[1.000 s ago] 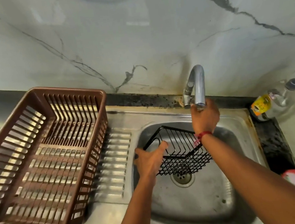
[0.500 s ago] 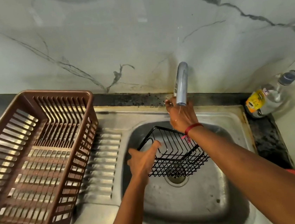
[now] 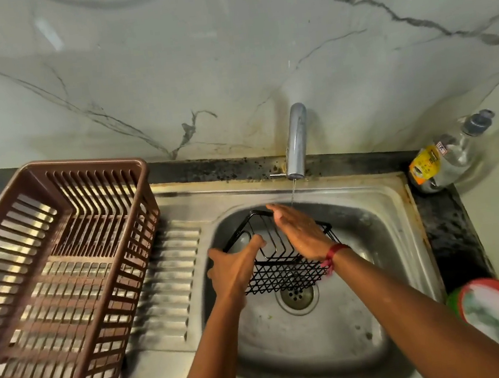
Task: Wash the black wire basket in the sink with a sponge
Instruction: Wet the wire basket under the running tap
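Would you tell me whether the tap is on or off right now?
On: a thin stream of water runs from the tap down toward the right hand above the black wire basket.

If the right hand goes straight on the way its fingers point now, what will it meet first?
Probably the back rim of the black wire basket, just under the fingertips of the right hand. If it passes above that, the back wall of the sink comes next. Depth is unclear.

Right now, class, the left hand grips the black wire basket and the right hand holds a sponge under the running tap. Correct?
No sponge: the head view shows the right hand open and empty under the tap; the left hand does grip the black wire basket.
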The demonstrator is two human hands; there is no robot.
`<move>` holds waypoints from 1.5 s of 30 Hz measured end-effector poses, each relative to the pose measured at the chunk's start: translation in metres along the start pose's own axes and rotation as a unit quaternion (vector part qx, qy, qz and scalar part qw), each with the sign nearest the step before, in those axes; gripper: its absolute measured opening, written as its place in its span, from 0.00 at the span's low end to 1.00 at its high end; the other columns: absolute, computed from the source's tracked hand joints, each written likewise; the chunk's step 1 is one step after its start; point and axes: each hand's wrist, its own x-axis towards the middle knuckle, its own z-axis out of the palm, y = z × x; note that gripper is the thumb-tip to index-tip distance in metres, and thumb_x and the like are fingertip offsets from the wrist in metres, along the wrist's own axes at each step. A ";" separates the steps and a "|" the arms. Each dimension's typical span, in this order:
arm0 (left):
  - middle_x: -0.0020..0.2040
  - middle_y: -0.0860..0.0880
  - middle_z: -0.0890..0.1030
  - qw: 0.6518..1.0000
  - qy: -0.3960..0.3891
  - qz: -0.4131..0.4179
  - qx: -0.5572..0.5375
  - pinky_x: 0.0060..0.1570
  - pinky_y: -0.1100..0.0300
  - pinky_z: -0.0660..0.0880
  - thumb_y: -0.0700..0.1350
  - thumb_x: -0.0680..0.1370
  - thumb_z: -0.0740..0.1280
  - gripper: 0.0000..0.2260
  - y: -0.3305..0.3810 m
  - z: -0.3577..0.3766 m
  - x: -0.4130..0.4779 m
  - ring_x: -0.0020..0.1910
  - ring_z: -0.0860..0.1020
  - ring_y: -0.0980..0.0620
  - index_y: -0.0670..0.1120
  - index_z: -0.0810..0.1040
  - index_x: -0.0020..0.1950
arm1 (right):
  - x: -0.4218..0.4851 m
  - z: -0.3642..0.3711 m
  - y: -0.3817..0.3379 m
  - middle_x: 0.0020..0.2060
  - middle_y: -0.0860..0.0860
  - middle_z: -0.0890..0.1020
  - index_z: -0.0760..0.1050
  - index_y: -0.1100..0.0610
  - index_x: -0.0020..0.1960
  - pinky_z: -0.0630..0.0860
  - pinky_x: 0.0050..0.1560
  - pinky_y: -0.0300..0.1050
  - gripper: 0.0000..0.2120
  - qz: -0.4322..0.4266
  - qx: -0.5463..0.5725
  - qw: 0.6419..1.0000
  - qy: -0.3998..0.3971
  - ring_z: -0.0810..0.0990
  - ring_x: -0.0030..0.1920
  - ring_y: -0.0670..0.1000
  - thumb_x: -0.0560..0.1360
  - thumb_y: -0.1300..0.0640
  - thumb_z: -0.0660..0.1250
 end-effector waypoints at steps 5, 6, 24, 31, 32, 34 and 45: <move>0.71 0.40 0.72 1.000 -0.002 0.019 0.018 0.51 0.49 0.73 0.65 0.58 0.74 0.52 -0.004 -0.009 0.002 0.63 0.75 0.40 0.45 0.62 0.76 | -0.012 -0.022 0.024 0.72 0.50 0.67 0.61 0.48 0.74 0.58 0.73 0.58 0.36 0.144 0.039 0.989 -0.004 0.64 0.73 0.53 0.75 0.29 0.39; 0.72 0.39 0.72 1.000 -0.002 0.018 0.023 0.51 0.49 0.73 0.65 0.58 0.73 0.52 -0.003 -0.008 0.000 0.63 0.75 0.40 0.45 0.61 0.76 | -0.007 -0.013 0.044 0.70 0.48 0.69 0.63 0.48 0.73 0.57 0.73 0.58 0.33 0.158 0.030 0.987 -0.015 0.66 0.71 0.51 0.77 0.31 0.42; 0.50 0.39 0.85 0.981 -0.076 -0.034 -0.178 0.42 0.47 0.83 0.54 0.62 0.81 0.33 -0.030 -0.023 0.012 0.46 0.84 0.41 0.41 0.75 0.60 | -0.001 -0.054 0.024 0.42 0.57 0.84 0.80 0.56 0.51 0.79 0.50 0.49 0.29 0.125 -0.014 0.991 0.040 0.83 0.46 0.59 0.75 0.33 0.56; 0.46 0.40 0.81 0.958 -0.132 -0.112 -0.228 0.44 0.51 0.74 0.61 0.77 0.60 0.24 -0.041 -0.018 -0.001 0.45 0.76 0.42 0.43 0.83 0.54 | 0.017 -0.072 0.004 0.21 0.46 0.65 0.65 0.52 0.25 0.64 0.29 0.38 0.28 0.072 -0.190 0.976 0.078 0.64 0.23 0.47 0.69 0.31 0.66; 0.50 0.39 0.83 0.959 -0.125 -0.111 -0.228 0.47 0.50 0.75 0.62 0.78 0.58 0.26 -0.039 -0.016 -0.004 0.49 0.77 0.41 0.43 0.82 0.58 | 0.019 -0.071 -0.004 0.22 0.46 0.66 0.65 0.52 0.25 0.65 0.29 0.39 0.28 0.056 -0.234 0.967 0.079 0.65 0.24 0.47 0.70 0.32 0.66; 0.64 0.36 0.81 0.979 -0.085 -0.072 -0.172 0.57 0.45 0.75 0.64 0.78 0.60 0.28 -0.033 -0.005 -0.010 0.59 0.79 0.37 0.43 0.78 0.67 | 0.019 -0.067 -0.023 0.25 0.47 0.68 0.65 0.52 0.29 0.68 0.32 0.40 0.25 0.036 -0.323 0.942 0.079 0.67 0.27 0.46 0.72 0.35 0.65; 0.63 0.45 0.78 0.990 -0.101 0.046 0.082 0.54 0.54 0.74 0.58 0.74 0.75 0.33 0.013 0.058 -0.023 0.57 0.77 0.48 0.41 0.68 0.71 | 0.024 -0.030 -0.062 0.44 0.53 0.82 0.78 0.57 0.50 0.75 0.47 0.46 0.11 -0.033 -0.427 0.895 0.122 0.79 0.45 0.53 0.77 0.53 0.60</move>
